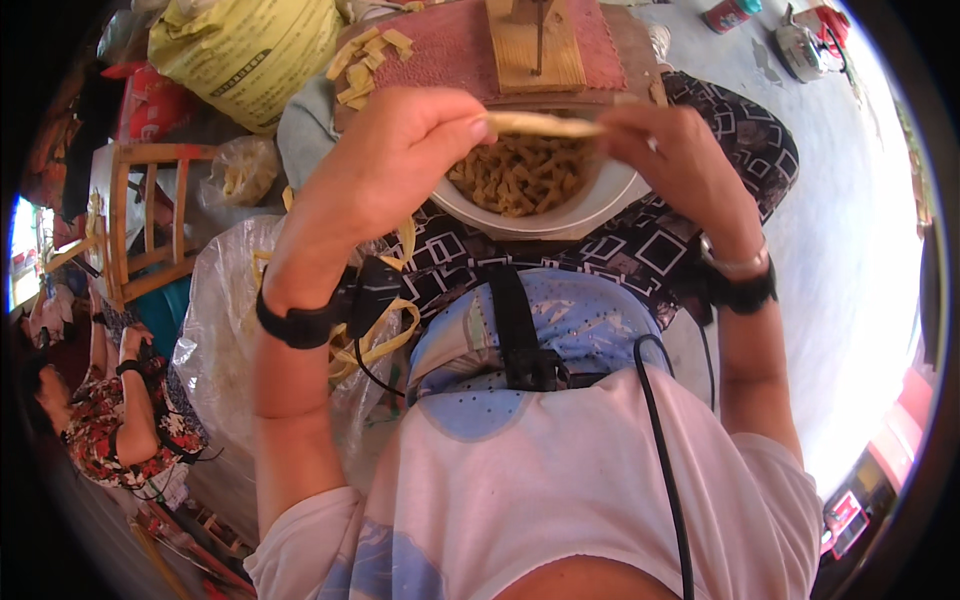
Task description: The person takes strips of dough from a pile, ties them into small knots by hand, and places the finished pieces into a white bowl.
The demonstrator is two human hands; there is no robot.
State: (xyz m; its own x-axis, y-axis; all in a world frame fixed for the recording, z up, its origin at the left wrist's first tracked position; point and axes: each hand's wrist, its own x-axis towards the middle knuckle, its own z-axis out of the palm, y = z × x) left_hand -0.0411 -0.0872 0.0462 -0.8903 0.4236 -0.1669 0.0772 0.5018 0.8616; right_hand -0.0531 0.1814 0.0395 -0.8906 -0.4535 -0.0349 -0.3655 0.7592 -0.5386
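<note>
My left hand (400, 160) pinches the left end of a long pale-yellow strip (540, 125), held sideways over a white bowl (600, 208) of short, twisted tan pieces (515, 180). My right hand (675, 160) has its fingers closed on the strip's other end, slightly blurred. Behind the bowl lies a red-topped board (450, 60) bearing a wooden block (530, 75) with an upright metal rod, and small yellow pieces (365, 70) on its left part.
A yellow sack (235, 55), wooden stool (125, 225) and clear plastic bags (220, 330) with yellow strips stand at left. A co-worker (130, 420) sits at lower left. A steel kettle (800, 50) and teal container (730, 12) are at back right.
</note>
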